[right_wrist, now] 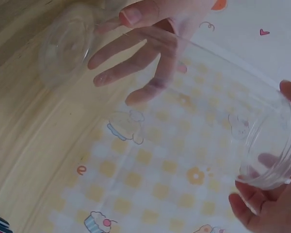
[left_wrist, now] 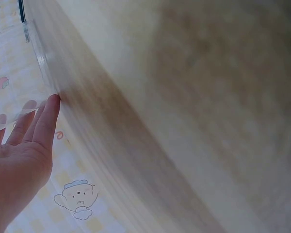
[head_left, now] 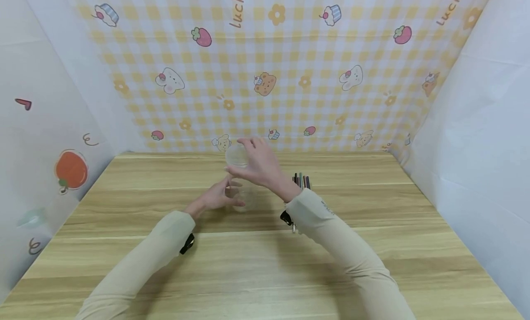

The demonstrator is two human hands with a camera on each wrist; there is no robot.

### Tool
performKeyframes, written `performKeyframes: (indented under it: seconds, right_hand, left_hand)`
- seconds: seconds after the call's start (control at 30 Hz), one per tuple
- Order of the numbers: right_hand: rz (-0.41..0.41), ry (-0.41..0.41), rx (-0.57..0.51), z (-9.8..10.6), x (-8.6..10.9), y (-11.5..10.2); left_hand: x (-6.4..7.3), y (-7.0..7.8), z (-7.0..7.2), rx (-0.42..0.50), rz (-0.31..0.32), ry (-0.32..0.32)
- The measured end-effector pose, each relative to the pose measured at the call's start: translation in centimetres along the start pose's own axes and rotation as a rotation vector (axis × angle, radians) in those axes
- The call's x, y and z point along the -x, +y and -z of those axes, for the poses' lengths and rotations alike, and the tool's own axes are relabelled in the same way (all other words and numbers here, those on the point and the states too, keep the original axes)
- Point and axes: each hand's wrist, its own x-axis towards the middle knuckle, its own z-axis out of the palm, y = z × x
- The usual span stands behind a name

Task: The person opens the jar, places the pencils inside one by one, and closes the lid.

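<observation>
A tall clear plastic jar (head_left: 250,197) is between the two hands, upright with its base low over the wooden table. My right hand (head_left: 258,163) grips its ridged top (right_wrist: 269,150) from above, thumb on one side and fingers on the other. Lower down, my left hand (head_left: 216,194) holds the jar's side, with the thumb in front and the other fingers seen through the clear wall. The round base (right_wrist: 68,48) shows against the wood in the right wrist view. Only part of the jar's wall (left_wrist: 41,63) appears in the left wrist view.
Several thin coloured pens (head_left: 302,180) lie on the table (head_left: 248,274), partly hidden under the right forearm. A yellow checked cloth (head_left: 285,53) with cartoon prints hangs behind the table. White sheets (head_left: 488,127) stand at both sides.
</observation>
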Motion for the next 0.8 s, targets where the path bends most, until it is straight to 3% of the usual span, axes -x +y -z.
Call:
performKeyframes:
  seconds: [0.27, 0.4, 0.5, 0.6, 0.7, 0.8]
  right_hand:
    - [0.089, -0.114, -0.204, 0.5, -0.5, 1.2]
    - [0.126, -0.147, -0.327, 0.6, -0.5, 1.4]
    - [0.106, -0.153, -0.38, 0.5, -0.4, 1.3]
    - [0.029, -0.139, -0.344, 0.3, -0.3, 1.0]
    - [-0.056, -0.113, -0.232, -0.1, -0.2, 0.5]
    - [-0.089, -0.065, -0.1, -0.3, -0.2, 0.1]
  left_hand:
    - [-0.1, -0.1, 0.0, 0.014, -0.052, 0.015]
    - [0.0, 0.0, -0.1, -0.004, -0.033, 0.022]
    - [0.0, 0.0, -0.1, -0.01, -0.024, 0.021]
    - [0.0, 0.1, -0.1, -0.011, -0.012, 0.019]
    - [0.1, 0.2, 0.0, -0.006, -0.002, 0.018]
    - [0.0, 0.1, 0.1, 0.006, -0.005, 0.014]
